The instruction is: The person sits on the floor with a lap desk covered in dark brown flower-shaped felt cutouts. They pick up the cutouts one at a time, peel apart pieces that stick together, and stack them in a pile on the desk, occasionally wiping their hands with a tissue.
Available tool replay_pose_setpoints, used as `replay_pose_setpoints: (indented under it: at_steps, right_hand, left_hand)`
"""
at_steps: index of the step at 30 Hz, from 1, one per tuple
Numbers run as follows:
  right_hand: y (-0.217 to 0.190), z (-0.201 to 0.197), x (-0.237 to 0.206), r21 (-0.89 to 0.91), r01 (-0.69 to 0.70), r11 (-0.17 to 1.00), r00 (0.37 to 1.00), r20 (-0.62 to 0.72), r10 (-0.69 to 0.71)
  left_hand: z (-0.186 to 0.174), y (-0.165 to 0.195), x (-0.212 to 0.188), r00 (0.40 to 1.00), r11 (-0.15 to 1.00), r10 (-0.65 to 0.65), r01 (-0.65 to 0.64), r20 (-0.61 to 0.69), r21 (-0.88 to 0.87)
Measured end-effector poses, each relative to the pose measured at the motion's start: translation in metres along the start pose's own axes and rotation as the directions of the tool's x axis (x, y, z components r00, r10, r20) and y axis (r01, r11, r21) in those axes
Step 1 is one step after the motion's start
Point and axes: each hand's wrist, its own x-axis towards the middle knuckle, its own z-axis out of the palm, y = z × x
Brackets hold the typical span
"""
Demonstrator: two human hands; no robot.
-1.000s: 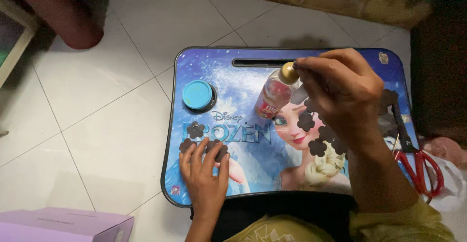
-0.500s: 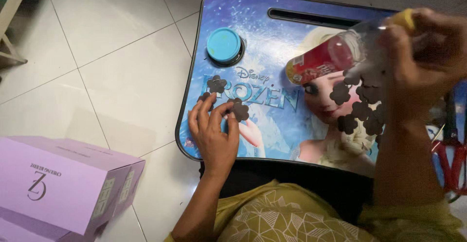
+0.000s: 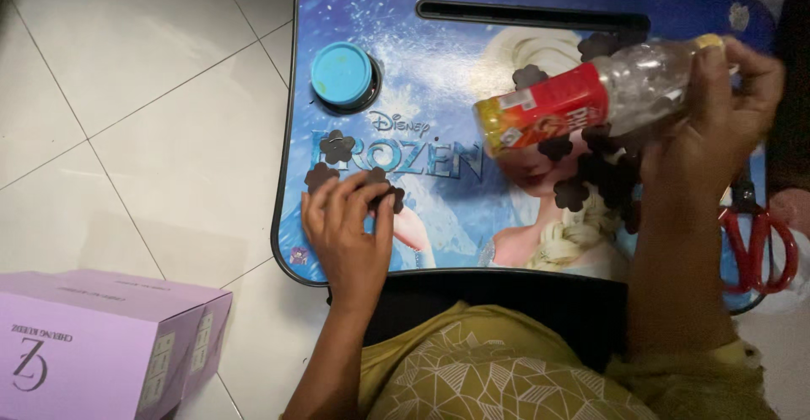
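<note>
A blue lap table [image 3: 439, 57] with a cartoon picture lies on the floor before me. My right hand [image 3: 709, 133] grips a clear plastic bottle [image 3: 582, 99] with a red label, held on its side above the table with its base pointing left. Dark flower-shaped cutouts [image 3: 599, 175] lie scattered under and beside it. My left hand [image 3: 350, 234] rests flat on the table's near left part, fingertips on a small cluster of the same dark flower cutouts [image 3: 337, 148].
A round blue lid [image 3: 342, 72] sits in the table's cup recess at the upper left. Red-handled scissors [image 3: 759, 234] lie at the table's right edge. A lilac cardboard box [image 3: 93, 344] stands on the white tiled floor [image 3: 126, 133] at lower left.
The bottle went from upright to lying sideways in my right hand. My view shifted, bringing the lilac box further into sight. My left hand stayed on the flower cutouts.
</note>
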Motion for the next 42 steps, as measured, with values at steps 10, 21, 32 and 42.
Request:
replay_pose_setpoints:
  at_steps: [10, 21, 32, 42]
  right_hand:
    - [-0.096, 0.060, 0.003, -0.317, 0.694, 0.646, 0.671, 0.611, -0.421]
    - [-0.135, 0.033, -0.053, -0.542, 0.390, 0.745, 0.881, 0.455, -0.130]
    - [-0.057, 0.069, -0.127, -0.545, 0.480, 0.688, 0.718, 0.695, 0.049]
    - [-0.061, 0.065, -0.137, -0.632, 0.452, 0.629, 0.744, 0.656, 0.125]
  left_hand:
    - [0.020, 0.041, -0.004, 0.935, 0.946, 0.224, -0.141, 0.274, -0.293]
    - [0.031, 0.044, -0.025, 0.941, 0.958, 0.278, -0.256, 0.195, -0.129]
    - [0.035, 0.037, -0.025, 0.943, 0.969, 0.245, -0.232, 0.224, -0.083]
    - [0.032, 0.038, -0.020, 0.936, 0.970, 0.240, -0.226, 0.256, -0.085]
